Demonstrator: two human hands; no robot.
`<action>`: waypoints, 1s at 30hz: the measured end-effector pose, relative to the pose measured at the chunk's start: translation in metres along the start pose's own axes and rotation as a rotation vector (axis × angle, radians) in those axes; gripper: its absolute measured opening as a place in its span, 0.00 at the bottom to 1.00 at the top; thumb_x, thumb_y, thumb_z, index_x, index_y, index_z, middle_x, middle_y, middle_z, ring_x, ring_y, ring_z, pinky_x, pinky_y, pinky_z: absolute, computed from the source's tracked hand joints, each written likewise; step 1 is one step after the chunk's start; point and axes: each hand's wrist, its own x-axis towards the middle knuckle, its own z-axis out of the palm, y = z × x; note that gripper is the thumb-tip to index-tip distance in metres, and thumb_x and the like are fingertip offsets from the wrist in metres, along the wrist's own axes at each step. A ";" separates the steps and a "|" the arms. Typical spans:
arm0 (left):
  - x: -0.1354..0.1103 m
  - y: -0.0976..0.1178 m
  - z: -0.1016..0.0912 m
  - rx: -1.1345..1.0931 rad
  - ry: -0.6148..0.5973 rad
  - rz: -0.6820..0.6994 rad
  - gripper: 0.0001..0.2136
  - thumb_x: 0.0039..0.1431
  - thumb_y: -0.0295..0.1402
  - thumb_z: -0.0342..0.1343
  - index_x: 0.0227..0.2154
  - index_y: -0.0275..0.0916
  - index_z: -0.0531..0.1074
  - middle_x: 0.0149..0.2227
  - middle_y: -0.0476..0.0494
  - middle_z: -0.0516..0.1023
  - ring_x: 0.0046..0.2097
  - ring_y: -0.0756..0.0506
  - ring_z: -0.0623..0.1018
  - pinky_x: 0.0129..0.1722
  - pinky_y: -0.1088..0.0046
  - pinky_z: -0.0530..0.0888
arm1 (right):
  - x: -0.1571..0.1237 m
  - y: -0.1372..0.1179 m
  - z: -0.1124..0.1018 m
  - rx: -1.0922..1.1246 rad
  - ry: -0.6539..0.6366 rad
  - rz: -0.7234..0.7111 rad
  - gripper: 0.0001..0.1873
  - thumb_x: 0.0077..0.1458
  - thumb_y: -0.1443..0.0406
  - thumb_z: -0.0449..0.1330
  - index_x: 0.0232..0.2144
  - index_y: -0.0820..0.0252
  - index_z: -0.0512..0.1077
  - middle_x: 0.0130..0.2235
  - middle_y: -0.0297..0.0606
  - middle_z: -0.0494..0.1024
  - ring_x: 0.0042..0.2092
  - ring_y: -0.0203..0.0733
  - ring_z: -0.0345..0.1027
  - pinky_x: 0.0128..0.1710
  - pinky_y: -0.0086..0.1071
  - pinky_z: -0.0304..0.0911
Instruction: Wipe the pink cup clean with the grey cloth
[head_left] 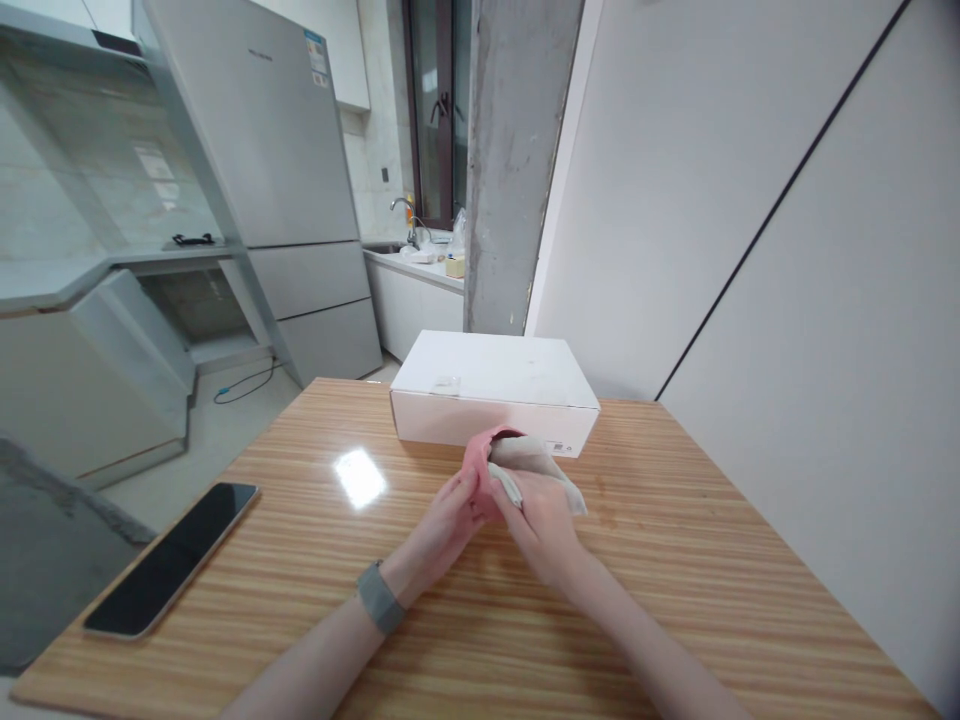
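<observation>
Near the middle of the table, my left hand (451,512) grips a pink hollow item (475,462) by its near left side. The rim curves round an opening that faces up and to the right; whether it is a bowl, a cup or a soft pouch I cannot tell. My right hand (546,520) is closed on a pale grey cloth (534,459). Part of the cloth lies at the pink item's opening, and a loose corner hangs out to the right, beyond my knuckles. Both hands are close together, and the pink item's underside is hidden behind them.
Just behind my hands a white cardboard box (495,368) rests on the wood-grain table (300,640). A black-screened phone (174,562) lies by the left edge. A pale wall (787,330) borders the right side. Farther back stand a fridge (262,150) and a sink counter (416,290).
</observation>
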 end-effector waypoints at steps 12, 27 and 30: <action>0.000 0.004 0.010 -0.036 0.044 0.013 0.29 0.61 0.53 0.50 0.54 0.34 0.72 0.55 0.35 0.75 0.60 0.39 0.70 0.59 0.65 0.65 | -0.014 -0.007 0.009 -0.027 -0.007 -0.201 0.17 0.66 0.66 0.43 0.35 0.61 0.72 0.33 0.44 0.79 0.35 0.44 0.70 0.40 0.37 0.62; -0.005 -0.006 0.011 -0.054 -0.034 -0.043 0.18 0.60 0.42 0.60 0.48 0.36 0.75 0.47 0.36 0.78 0.46 0.44 0.76 0.44 0.72 0.69 | -0.011 0.002 0.001 0.012 0.072 0.074 0.22 0.69 0.60 0.43 0.25 0.58 0.67 0.27 0.37 0.76 0.28 0.40 0.66 0.30 0.33 0.55; -0.005 -0.006 0.015 -0.047 -0.042 -0.020 0.19 0.62 0.43 0.56 0.50 0.37 0.75 0.48 0.37 0.78 0.51 0.42 0.74 0.46 0.70 0.69 | -0.012 0.000 0.005 -0.017 0.085 0.076 0.22 0.69 0.60 0.42 0.27 0.58 0.68 0.27 0.38 0.76 0.28 0.40 0.67 0.30 0.33 0.56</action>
